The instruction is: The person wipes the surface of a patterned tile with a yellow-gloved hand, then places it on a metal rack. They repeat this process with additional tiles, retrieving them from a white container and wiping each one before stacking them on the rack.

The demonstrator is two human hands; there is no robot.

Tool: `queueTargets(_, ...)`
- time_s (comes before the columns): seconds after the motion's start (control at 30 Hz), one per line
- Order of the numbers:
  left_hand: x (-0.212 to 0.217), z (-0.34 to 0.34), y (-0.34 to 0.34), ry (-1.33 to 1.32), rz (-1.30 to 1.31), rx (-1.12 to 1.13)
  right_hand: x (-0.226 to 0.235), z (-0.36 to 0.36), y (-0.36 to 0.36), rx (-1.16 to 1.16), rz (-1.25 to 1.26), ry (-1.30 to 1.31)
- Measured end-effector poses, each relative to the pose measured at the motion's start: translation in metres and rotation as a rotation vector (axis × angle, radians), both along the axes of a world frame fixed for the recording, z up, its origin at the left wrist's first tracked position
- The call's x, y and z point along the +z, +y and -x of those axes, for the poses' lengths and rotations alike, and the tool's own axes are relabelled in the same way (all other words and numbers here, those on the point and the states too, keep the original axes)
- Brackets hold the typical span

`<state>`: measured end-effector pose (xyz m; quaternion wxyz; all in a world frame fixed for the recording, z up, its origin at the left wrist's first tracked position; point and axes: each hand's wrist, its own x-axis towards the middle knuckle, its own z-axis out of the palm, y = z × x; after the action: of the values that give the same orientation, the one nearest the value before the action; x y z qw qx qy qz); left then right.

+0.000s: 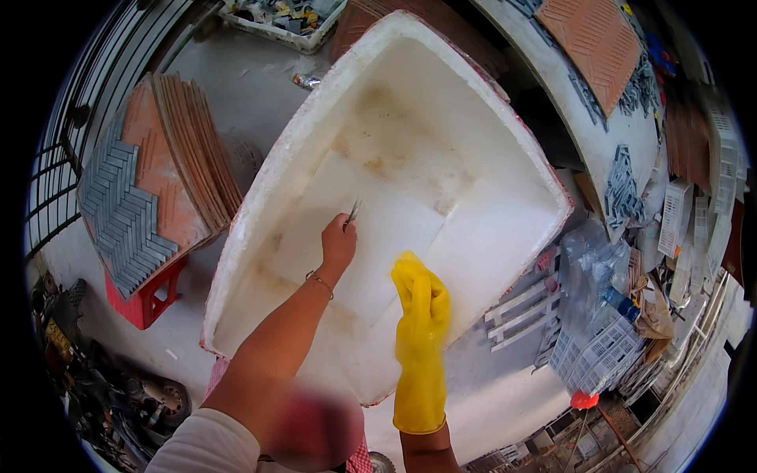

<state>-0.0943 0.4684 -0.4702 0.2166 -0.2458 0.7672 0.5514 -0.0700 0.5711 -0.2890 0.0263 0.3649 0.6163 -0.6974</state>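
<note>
A large white foam-like tub (505, 130) with a rough rim and brown stains inside fills the middle of the view. Over its floor, my bare left hand (339, 243) is closed around a thin, dark, pointed metal tool (352, 213); its exact kind is not clear. Flat white panels (371, 213) lie on the tub's bottom below that hand. To the right, my right hand (422, 296) wears a long yellow rubber glove (420, 370). Its fingers are curled in, and anything inside them is hidden.
At left, a stack of brown boards (185, 134) with grey herringbone strips (130, 209) rests on a red stool (142, 296). A table (544, 67) with similar strips stands at upper right. White crates (595, 347) and clear plastic bags (587, 256) crowd the right side.
</note>
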Motion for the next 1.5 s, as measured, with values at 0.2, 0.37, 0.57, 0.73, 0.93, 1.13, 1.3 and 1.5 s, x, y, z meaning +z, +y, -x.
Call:
queueTargets(0.2, -0.024, -0.001, 0.001, -0.043, -0.028, -0.01, -0.002, 0.005, -0.004, 0.029, -0.021, 0.006)
queueTargets(0.37, 0.04, 0.004, -0.003, 0.039, -0.239, 0.029, -0.006, 0.018, -0.005, 0.057, -0.067, 0.012)
queueTargets(0.57, 0.202, -0.022, -0.069, 0.263, -0.023, -0.052, -0.052, 0.053, -0.014, 0.272, -0.4, -0.024)
queueTargets(0.73, 0.194, -0.015, -0.186, 0.377, 0.351, -0.008, -0.148, 0.047, -0.023, 0.684, -1.12, -0.07)
queueTargets(0.93, 0.159, -0.015, -0.21, 0.232, 0.235, -0.272, -0.188, -0.004, -0.107, 1.173, -0.978, 0.151)
queueTargets(1.13, 0.142, -0.03, -0.229, 0.304, 0.271, -0.267, -0.129, 0.107, -0.084, 0.494, -0.592, 0.153)
queueTargets(1.3, 0.144, -0.019, -0.231, 0.262, 0.214, -0.34, -0.173, 0.105, -0.12, 0.47, -0.94, 0.214)
queueTargets(1.5, 0.15, -0.005, -0.208, 0.348, 0.212, -0.374, -0.204, -0.024, -0.167, 0.975, -0.7, 0.114)
